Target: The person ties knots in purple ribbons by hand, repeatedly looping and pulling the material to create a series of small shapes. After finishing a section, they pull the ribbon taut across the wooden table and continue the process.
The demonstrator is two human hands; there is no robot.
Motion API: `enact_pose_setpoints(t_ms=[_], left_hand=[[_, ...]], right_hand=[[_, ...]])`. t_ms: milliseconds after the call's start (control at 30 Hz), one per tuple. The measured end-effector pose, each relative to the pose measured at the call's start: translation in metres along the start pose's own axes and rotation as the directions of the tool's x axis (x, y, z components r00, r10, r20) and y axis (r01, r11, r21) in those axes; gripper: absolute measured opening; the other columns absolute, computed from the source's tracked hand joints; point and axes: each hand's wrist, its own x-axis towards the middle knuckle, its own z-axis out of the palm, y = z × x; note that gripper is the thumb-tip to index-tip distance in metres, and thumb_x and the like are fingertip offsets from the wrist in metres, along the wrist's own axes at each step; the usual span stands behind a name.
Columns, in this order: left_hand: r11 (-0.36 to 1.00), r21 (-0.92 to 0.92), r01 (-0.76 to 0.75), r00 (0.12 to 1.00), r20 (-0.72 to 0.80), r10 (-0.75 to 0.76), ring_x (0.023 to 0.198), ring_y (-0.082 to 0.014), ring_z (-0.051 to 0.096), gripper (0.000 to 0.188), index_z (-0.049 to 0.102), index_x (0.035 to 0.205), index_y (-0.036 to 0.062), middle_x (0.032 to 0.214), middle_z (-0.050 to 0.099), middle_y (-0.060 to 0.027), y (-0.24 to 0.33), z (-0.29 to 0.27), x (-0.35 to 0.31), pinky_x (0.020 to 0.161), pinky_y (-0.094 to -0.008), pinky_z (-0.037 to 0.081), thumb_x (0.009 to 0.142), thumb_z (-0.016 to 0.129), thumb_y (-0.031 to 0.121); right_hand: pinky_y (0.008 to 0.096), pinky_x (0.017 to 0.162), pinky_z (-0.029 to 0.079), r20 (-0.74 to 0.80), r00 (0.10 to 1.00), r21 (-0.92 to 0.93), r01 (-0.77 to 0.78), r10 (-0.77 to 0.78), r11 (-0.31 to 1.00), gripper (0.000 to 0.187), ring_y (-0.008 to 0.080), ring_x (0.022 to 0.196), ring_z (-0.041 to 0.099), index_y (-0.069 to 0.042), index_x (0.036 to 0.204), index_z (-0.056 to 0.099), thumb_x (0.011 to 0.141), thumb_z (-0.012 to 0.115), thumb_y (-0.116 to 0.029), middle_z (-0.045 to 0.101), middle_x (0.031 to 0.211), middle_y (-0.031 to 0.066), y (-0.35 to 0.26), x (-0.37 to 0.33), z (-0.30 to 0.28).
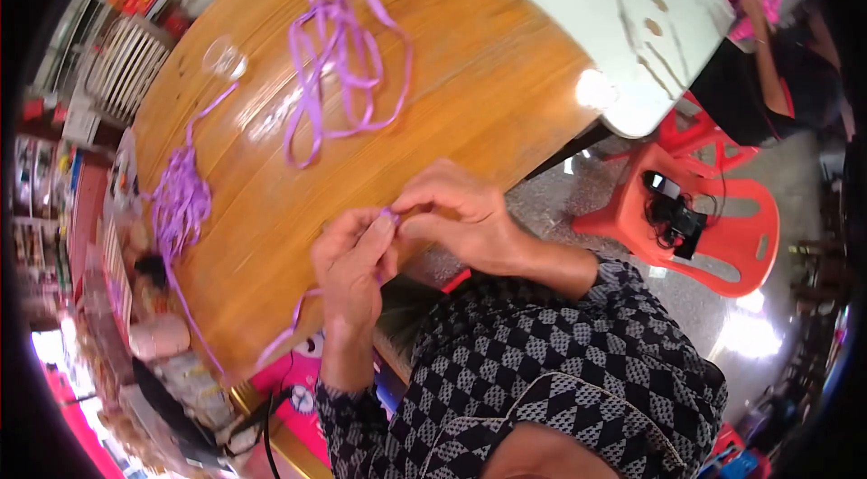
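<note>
Over the near edge of a wooden table point(262, 208), my left hand point(352, 253) and my right hand point(461, 217) meet fingertip to fingertip. Both pinch a small bit of purple ribbon point(389, 214) between thumb and fingers; its exact form is too small to make out. A length of the same ribbon hangs out below my left hand and runs down toward the table's edge. Farther off lies a loosely looped purple ribbon bundle point(339, 73). At the left sits a tangled ribbon pile point(183, 199), with a strand trailing off the near edge.
A clear glass cup point(224, 58) stands at the table's far left. Beyond the table is a white marbled table point(632, 37). To my right, a red plastic chair point(741, 235) carries a black device with cables point(675, 217). Another person's arm point(766, 55) handles pink strips at far right.
</note>
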Motion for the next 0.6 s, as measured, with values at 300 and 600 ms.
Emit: enact_pose_setpoints(t_ms=[300,600], left_hand=[[0.994,-0.095,0.045,0.997,0.064,-0.039,0.039,-0.0084,0.042,0.013,0.055,0.077,-0.0024,0.055,0.052,-0.0053,-0.003,0.004,0.007,0.038,-0.0189,0.029,0.085,0.054,0.008],[0.994,-0.094,0.055,0.998,0.004,-0.055,0.037,-0.0086,0.043,0.012,0.052,0.077,-0.0011,0.058,0.054,-0.0066,-0.004,0.004,0.007,0.035,-0.0186,0.029,0.085,0.055,0.006]], right_hand=[[0.0362,0.058,0.04,-0.107,0.878,-0.279,0.424,-0.466,0.862,0.008,0.0288,0.068,0.049,-0.003,0.075,0.053,0.072,0.061,-0.003,0.051,0.074,0.01,0.004,-0.001,0.009],[0.036,0.059,0.04,-0.112,0.928,-0.133,0.342,-0.357,0.93,0.014,0.0284,0.07,0.049,-0.003,0.075,0.049,0.073,0.063,-0.005,0.051,0.073,0.0082,0.004,-0.002,0.005]])
